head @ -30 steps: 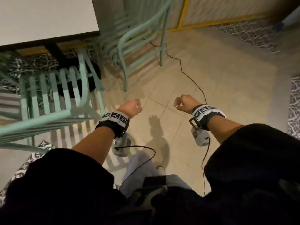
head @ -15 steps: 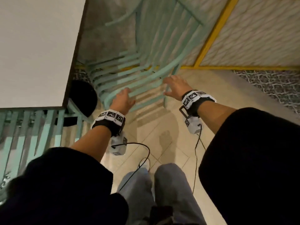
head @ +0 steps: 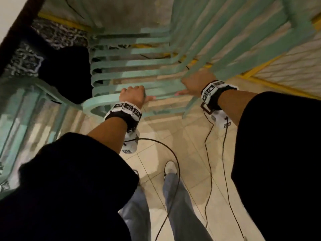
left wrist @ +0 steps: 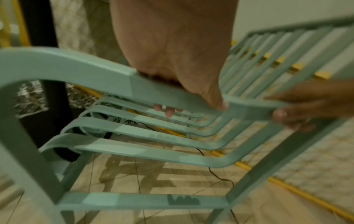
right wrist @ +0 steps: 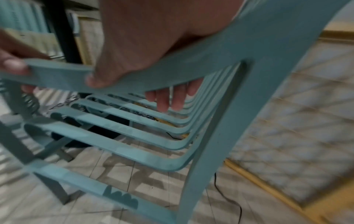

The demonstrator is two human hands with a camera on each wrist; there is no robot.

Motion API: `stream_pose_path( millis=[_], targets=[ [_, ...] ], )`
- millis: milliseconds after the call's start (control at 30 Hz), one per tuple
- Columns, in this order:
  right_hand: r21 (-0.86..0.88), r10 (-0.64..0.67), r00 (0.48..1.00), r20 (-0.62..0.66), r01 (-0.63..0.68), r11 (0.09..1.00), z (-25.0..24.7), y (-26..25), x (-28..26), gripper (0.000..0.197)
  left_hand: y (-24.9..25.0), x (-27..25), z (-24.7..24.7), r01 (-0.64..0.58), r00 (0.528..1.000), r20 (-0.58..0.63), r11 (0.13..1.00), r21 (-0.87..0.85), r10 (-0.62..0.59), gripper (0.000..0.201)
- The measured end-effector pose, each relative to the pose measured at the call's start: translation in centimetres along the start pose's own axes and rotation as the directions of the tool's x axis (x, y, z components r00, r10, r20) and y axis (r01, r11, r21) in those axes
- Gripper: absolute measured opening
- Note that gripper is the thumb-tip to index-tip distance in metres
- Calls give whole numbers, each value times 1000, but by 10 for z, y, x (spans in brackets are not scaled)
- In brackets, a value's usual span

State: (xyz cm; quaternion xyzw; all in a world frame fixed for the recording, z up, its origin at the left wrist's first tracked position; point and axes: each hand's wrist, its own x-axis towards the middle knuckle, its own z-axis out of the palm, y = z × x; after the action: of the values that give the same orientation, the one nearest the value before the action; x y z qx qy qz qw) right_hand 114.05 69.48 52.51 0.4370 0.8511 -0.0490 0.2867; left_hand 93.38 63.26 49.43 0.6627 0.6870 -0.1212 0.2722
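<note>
A mint-green slatted chair [head: 132,63] stands on the tiled floor in front of me, next to a table. My left hand [head: 133,95] grips the chair's top back rail [left wrist: 76,68], fingers curled over it and thumb on the near side. My right hand [head: 196,84] holds the same rail further right, near its corner. The left wrist view shows my left hand [left wrist: 182,84] wrapped round the rail and my right hand [left wrist: 310,106] beyond it. The right wrist view shows my right hand [right wrist: 134,63] round the rail [right wrist: 191,68], fingertips poking out below.
A white table top [head: 10,7] with a dark edge sits upper left, its black round base [head: 67,72] under it. A second green chair [head: 20,110] is at the left. Black cables [head: 210,171] trail over the floor by my feet. A yellow-framed wall [head: 278,87] runs behind.
Both hands have gone from hanging free over the floor, forward to the chair, and now grip its top rail. I have stepped closer to the chair.
</note>
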Motion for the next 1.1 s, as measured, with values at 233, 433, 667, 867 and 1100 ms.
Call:
stream_pose_path(
  millis=[233, 433, 667, 867, 1100],
  targets=[
    [-43, 96, 993, 71, -93, 995, 3, 23, -14, 85, 56, 7, 4, -28, 1000, 10, 1000, 0, 28, 68],
    [94, 182, 969, 169, -199, 975, 25, 3, -52, 75, 85, -15, 31, -182, 982, -15, 966, 185, 188, 73],
    [198, 219, 967, 132, -242, 950, 26, -56, -68, 77, 36, -28, 23, -316, 948, 49, 905, 286, 315, 72],
    [262, 244, 969, 26, -242, 934, -15, -109, -12, 73, -36, 6, -20, -272, 960, 130, 930, 248, 246, 67],
    [244, 279, 960, -34, -263, 933, -58, -141, 55, 74, -107, 50, -55, -304, 951, 50, 900, 312, 304, 69]
  ],
)
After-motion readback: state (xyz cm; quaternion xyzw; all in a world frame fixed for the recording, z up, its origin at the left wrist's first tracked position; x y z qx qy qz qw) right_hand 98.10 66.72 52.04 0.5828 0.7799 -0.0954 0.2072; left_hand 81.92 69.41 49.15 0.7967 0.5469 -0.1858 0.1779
